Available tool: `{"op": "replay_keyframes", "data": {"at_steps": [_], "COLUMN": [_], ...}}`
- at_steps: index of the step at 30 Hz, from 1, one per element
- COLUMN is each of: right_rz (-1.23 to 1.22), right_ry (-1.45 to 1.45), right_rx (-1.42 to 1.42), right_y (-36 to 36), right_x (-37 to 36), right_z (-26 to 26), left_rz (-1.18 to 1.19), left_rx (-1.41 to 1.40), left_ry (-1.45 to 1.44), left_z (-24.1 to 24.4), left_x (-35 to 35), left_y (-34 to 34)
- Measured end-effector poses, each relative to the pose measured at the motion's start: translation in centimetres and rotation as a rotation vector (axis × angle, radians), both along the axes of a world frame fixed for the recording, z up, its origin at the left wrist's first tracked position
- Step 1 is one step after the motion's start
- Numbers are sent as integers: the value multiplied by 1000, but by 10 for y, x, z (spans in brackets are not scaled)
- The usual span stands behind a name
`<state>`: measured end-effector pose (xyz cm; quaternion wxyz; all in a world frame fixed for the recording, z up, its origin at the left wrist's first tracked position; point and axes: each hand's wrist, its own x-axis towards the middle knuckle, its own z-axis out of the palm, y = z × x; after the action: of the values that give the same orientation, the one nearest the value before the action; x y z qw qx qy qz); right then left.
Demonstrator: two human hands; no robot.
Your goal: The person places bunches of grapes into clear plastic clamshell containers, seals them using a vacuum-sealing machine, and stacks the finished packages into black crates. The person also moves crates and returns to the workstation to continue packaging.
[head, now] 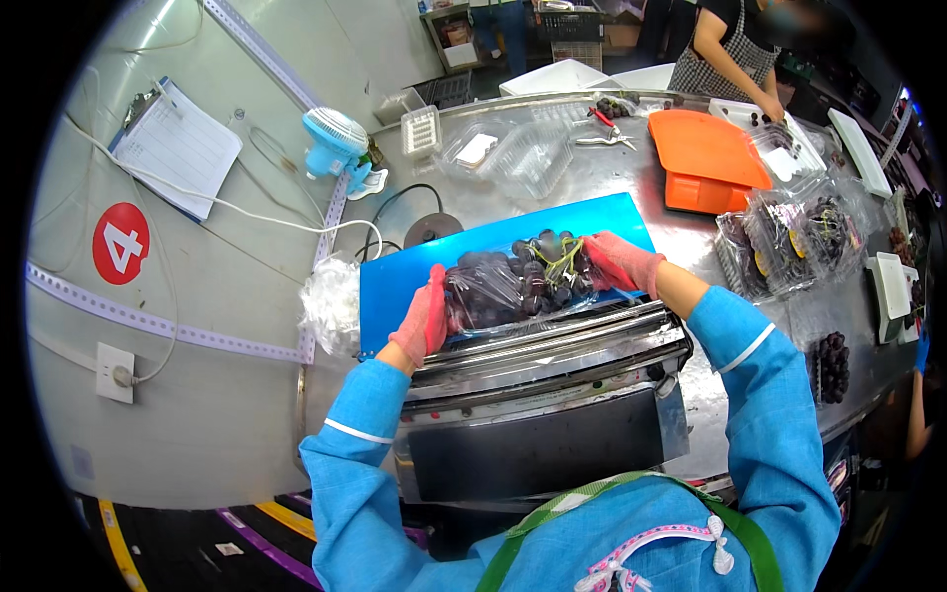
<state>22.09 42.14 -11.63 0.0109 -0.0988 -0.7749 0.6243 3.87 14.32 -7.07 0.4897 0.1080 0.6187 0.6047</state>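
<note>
A plastic pack of dark grapes [488,292] lies between my two hands, on the blue board of a film-wrapping machine [540,362]. Clear film stretches over part of it, while green stems [566,259] show at its right half. My left hand [425,318], in a pink glove, grips the left end with the thumb upright. At the right end, my right hand [621,263] in a matching glove holds the pack's edge and film; its fingertips are partly hidden. The dark front plate [536,451] of the machine faces me.
Clear trays [529,159], red-handled snips [607,129] and an orange scale [706,159] sit behind. Wrapped grape packs [795,237] and loose grapes [834,366] lie right. A small fan [336,140] and crumpled film [333,303] are left. Another person [729,55] handles grapes across the table.
</note>
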Motion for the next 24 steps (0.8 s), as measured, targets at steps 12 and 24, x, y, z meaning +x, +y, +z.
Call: {"op": "replay_keyframes", "data": {"at_steps": [12,24], "right_rz": [-237,-379], "right_ry": [-105,211], "right_rx": [-141,188], "right_y": [-112,-176], "right_x": [102,197], "right_z": [77,9], "left_rz": [130,355], "left_rx": [128,633], "left_ry": [333,-432], "left_z": [49,-9], "left_x": [128,237], "left_y": [-74,-111]}}
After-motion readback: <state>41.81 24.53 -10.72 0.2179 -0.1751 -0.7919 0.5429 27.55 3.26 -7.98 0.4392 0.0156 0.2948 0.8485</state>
